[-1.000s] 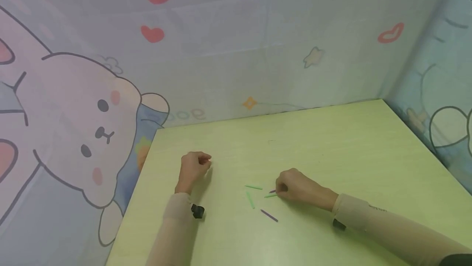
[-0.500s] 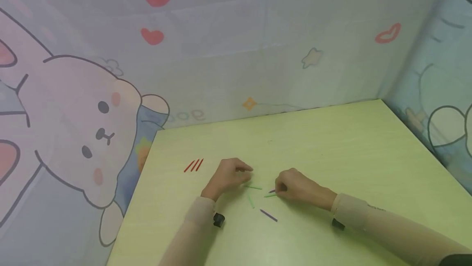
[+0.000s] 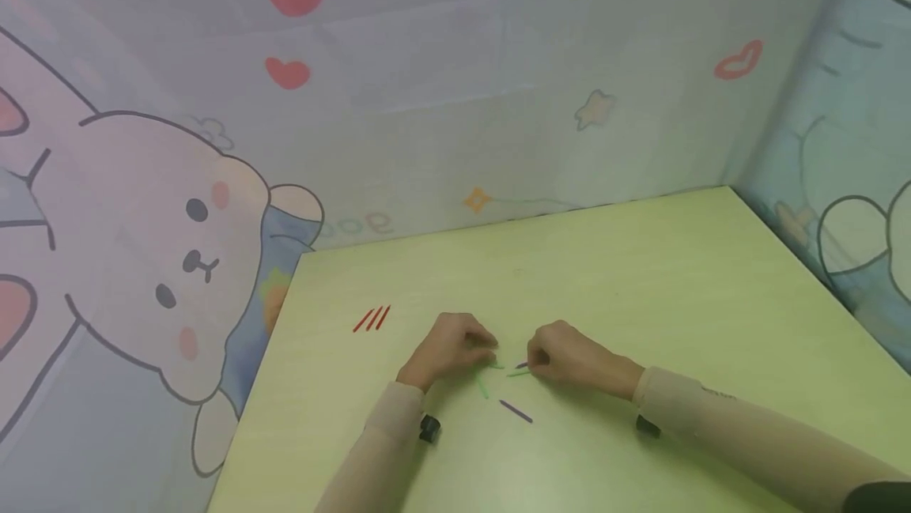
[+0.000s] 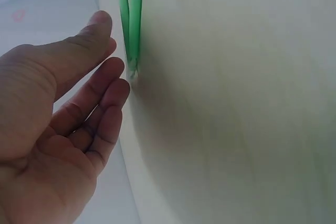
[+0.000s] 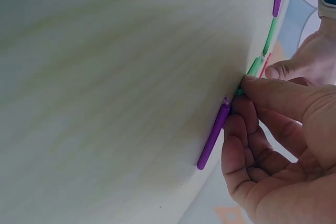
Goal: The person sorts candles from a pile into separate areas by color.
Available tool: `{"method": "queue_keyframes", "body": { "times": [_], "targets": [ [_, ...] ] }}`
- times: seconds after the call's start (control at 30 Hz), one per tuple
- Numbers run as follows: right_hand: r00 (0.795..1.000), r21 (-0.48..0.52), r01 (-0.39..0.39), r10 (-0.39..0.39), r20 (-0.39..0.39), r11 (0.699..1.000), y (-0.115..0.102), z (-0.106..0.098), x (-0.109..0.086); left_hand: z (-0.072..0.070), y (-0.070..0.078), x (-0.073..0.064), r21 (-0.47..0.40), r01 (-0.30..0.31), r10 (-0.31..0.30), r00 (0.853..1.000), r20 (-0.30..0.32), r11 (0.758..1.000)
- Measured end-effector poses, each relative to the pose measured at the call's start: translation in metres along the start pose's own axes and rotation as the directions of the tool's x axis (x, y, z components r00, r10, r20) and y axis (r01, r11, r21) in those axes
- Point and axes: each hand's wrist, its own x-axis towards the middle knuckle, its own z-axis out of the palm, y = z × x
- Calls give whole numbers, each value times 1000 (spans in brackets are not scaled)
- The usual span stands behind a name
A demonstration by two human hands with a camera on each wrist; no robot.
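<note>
My left hand (image 3: 450,348) hovers low over the table at the left of the loose sticks. In the left wrist view its thumb and fingers stay apart beside the pale narrow tip of a thin green stick (image 4: 136,17); a second green stick (image 4: 125,17) lies close by. Opposite, my right hand (image 3: 569,355) pinches the end of a green stick (image 3: 518,374) between thumb and index finger. A purple stick (image 5: 212,137) lies beside its curled fingers. Another purple stick (image 3: 515,411) lies nearer the front, and a green one (image 3: 482,386) slants below my left hand.
Three red sticks (image 3: 372,318) lie side by side, slanted, at the left of the pale yellow-green table (image 3: 640,276). A cloth backdrop (image 3: 427,141) with a bear and hearts rises behind the table and along its sides.
My left hand has moved right from the red sticks, uncovering them, to the green sticks near the middle. My right hand has stayed at its green stick.
</note>
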Motion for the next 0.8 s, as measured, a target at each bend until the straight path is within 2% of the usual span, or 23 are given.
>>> {"method": "queue_keyframes", "body": {
  "times": [0.2,0.43,0.63,0.8],
  "targets": [
    [1000,1,-7,7,1,1000,-1,0,1,1,5,0,37,-39,38,999,23,999],
    [1000,4,-8,8,-13,1000,-1,2,1,1,8,-2,78,-43,42,999,22,996],
    [1000,7,-11,11,-11,1000,-1,3,0,-3,10,-4,26,-14,13,998,56,1000],
    [1000,-3,-15,15,-13,1000,0,2,0,-2,9,-6,-4,-16,17,996,84,1000]
  ]
}}
